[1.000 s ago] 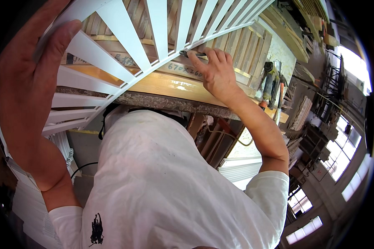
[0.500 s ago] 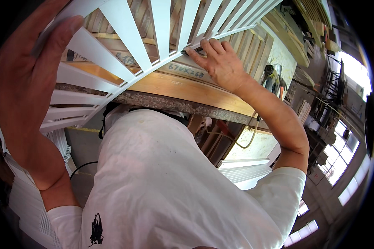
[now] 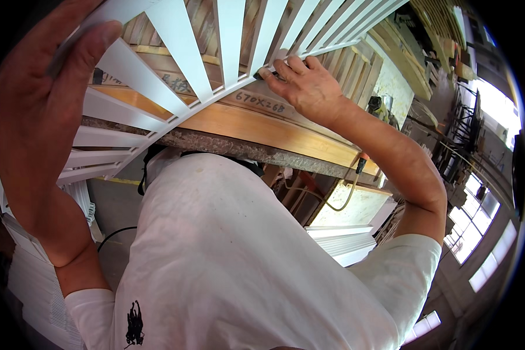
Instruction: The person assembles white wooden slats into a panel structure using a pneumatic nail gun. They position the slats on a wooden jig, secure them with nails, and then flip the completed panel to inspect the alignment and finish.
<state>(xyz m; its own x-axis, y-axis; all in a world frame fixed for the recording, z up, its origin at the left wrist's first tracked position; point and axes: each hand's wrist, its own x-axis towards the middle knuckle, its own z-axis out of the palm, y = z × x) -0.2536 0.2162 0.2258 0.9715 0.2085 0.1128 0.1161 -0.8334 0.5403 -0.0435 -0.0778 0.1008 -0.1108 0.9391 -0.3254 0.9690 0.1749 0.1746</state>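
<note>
A white slatted panel [image 3: 178, 49], like a louvred shutter, is held tilted above the bench. My left hand [image 3: 38, 111] is wrapped round its upper left edge, thumb on the near face. At the panel's long near rail, my right hand [image 3: 312, 90] has its fingers bent over the edge. A small dark object shows at the thumb and fingertips of that hand, pressed against the rail; most of it is hidden, so its kind is unclear. Beneath the panel lies a wooden board [image 3: 239, 125] along the bench edge.
Handwritten boards rest on the bench behind the panel. An air hose [image 3: 347, 201] with an orange-and-black fitting hangs by the bench's front edge. White slats [image 3: 347, 242] are stacked below right, more white pieces [image 3: 41, 291] at lower left. A dark tool [image 3: 379, 105] lies beyond my right forearm.
My right forearm and elbow have swung slightly right, uncovering the hose fitting. The right fingers have shifted a little at the rail. My left hand keeps its hold on the panel.
</note>
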